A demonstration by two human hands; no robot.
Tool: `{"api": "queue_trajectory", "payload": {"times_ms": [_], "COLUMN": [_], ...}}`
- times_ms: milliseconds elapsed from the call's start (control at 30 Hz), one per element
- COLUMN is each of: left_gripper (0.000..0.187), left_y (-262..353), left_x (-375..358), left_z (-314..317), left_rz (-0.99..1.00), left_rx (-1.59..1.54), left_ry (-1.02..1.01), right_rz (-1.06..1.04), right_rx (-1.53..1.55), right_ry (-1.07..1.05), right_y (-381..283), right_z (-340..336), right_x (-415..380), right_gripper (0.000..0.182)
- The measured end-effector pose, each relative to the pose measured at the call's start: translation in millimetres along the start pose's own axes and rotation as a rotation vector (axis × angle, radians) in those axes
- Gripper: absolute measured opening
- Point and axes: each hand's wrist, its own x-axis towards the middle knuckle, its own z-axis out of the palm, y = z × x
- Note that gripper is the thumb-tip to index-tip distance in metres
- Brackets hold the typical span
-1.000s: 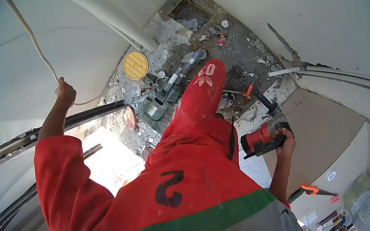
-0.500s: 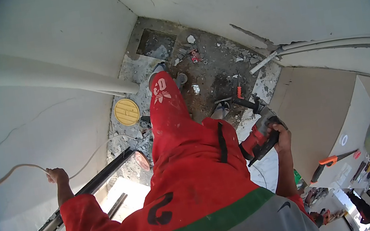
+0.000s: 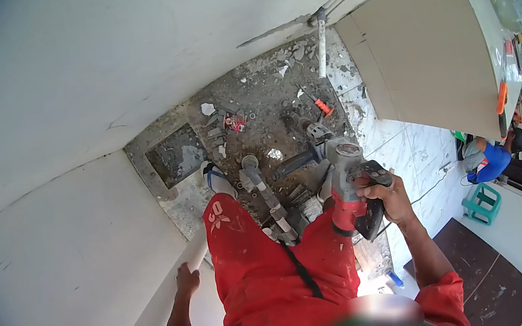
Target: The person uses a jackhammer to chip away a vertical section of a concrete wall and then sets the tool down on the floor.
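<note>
My right hand (image 3: 386, 198) is closed round the rear handle of a red and grey rotary hammer drill (image 3: 346, 183). Its front end points toward the broken concrete floor, and its black side handle (image 3: 295, 163) sticks out to the left. My left hand (image 3: 188, 279) is at a thick white pipe (image 3: 160, 302) by the wall, fingers curled against it. Grey pipe fittings (image 3: 271, 202) stand between my legs. An orange-handled tool (image 3: 323, 107) lies on the rubble beyond the drill.
A square recess (image 3: 176, 156) opens in the floor near the corner. A thin white pipe (image 3: 322, 44) projects from the wall. On the right are a beige cabinet (image 3: 420, 49), an orange-handled saw (image 3: 502, 99), a green stool (image 3: 483, 204) and a person in blue (image 3: 494, 160).
My left hand has left the pale cable and is now at the thick white pipe. The drill has turned toward the floor between my feet. My view has swung right.
</note>
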Motion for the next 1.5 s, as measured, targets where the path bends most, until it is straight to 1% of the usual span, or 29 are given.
{"api": "queue_trajectory", "payload": {"times_ms": [33,67,100,133,167,200,233,267,300,400,500,533,633,667,767,800,900,933,1033,1133,1233,1333,1500], "left_gripper": [0.042,0.044,0.053,0.067,0.081,0.082,0.083,0.075,0.067,0.036,0.019,0.014,0.019,0.020,0.020,0.021,0.022,0.023,0.021,0.019,0.019,0.022,0.024], "left_y": [29.6,76.2,149.5,215.3,266.1,304.8,328.2,338.5,350.8,359.2,390.4,397.3,422.8,431.6,459.4,467.5,495.7,501.5,508.7,519.8,538.3,545.9,551.8], "left_x": [45.1,84.5,77.3,63.3,59.3,71.6,72.5,69.1,68.3,46.6,38.8,44.8,42.2,41.5,49.4,50.9,38.9,44.8,50.0,64.3,58.1,67.2,79.5], "left_z": [-25.9,-48.4,-82.7,-106.4,-117.1,-111.9,-102.2,-84.9,-74.0,-39.3,-18.4,-10.7,-5.3,-8.1,-17.1,-23.8,-45.8,-50.3,-56.3,-57.4,-59.4,-59.2,-63.1], "left_rz": [0.276,0.380,0.583,0.682,0.706,0.704,0.678,0.516,0.355,0.327,0.345,0.349,0.401,0.452,0.413,0.373,0.189,0.178,0.168,0.167,0.175,0.202,0.184], "left_rx": [-0.209,-0.516,-0.497,-0.405,-0.382,-0.292,-0.198,-0.280,-0.361,-0.410,-0.161,-0.050,0.152,0.265,0.475,0.488,0.338,0.382,0.344,0.483,0.552,0.662,0.731], "left_ry": [0.104,-0.030,-0.017,-0.067,-0.355,-0.558,-0.767,-0.961,-1.134,-1.025,-0.630,-0.542,-0.406,-0.380,-0.446,-0.500,-0.541,-0.568,-0.481,-0.420,-0.351,-0.360,-0.330], "right_rz": [0.000,0.001,0.015,-0.004,-0.018,-0.027,-0.026,-0.215,-0.222,-0.225,-0.074,-0.097,-0.057,-0.070,-0.087,-0.087,0.067,0.071,0.085,0.116,0.172,0.153,0.163], "right_rx": [-0.059,-0.119,-0.183,-0.160,-0.165,-0.161,-0.147,-0.145,-0.145,-0.111,0.399,0.508,0.729,0.753,0.956,1.041,1.228,1.243,1.300,1.361,1.484,1.509,1.538], "right_ry": [-0.052,-0.109,-0.171,-0.186,-0.214,-0.242,-0.273,-0.325,-0.344,-0.363,-0.239,-0.261,-0.178,-0.132,-0.119,-0.116,-0.081,-0.088,-0.112,-0.139,-0.177,-0.204,-0.262], "right_y": [8.0,10.4,18.1,30.6,37.5,44.7,52.9,76.1,87.8,131.8,190.2,211.1,262.3,276.6,317.2,328.2,349.4,353.0,353.6,357.1,365.6,370.4,375.5], "right_z": [4.6,10.4,13.2,12.6,10.3,7.4,1.7,-5.3,-11.2,-29.5,-42.8,-50.8,-55.9,-52.5,-34.8,-24.9,-1.2,5.3,27.6,41.4,60.4,72.2,82.2], "right_x": [-2.7,-4.4,-9.5,-10.3,-7.8,-8.9,-12.8,-9.4,-6.9,5.6,30.5,40.7,65.9,73.8,101.7,109.9,134.7,141.7,166.0,185.2,197.5,205.4,226.7], "right_gripper": [0.036,0.037,0.037,0.038,0.038,0.039,0.040,0.042,0.043,0.046,0.047,0.047,0.050,0.058,0.062,0.064,0.054,0.050,0.039,0.031,0.030,0.030,0.030]}}
